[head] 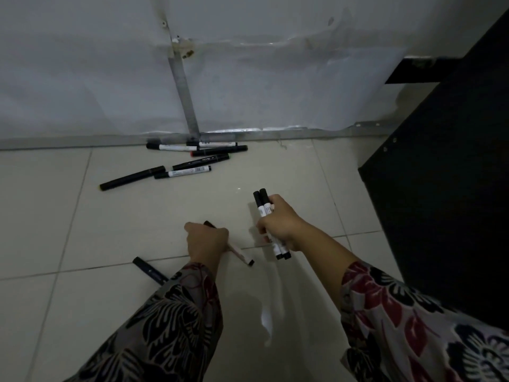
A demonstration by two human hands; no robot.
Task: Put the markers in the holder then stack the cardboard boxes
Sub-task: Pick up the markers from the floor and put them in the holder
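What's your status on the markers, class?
Right hand grips a marker bundle. Left hand grips one pale marker. Loose markers by wall. Holder not seen.

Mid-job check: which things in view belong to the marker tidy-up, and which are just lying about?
Job:
paired markers in right hand
pale marker in left hand
dark marker by left sleeve
six wall-side markers
Holder, boxes: not in view.

Lying about:
black furniture
metal strip

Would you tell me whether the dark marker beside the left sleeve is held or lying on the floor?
Lying on the floor: the dark marker rests flat there, while the left hand grips a pale marker.
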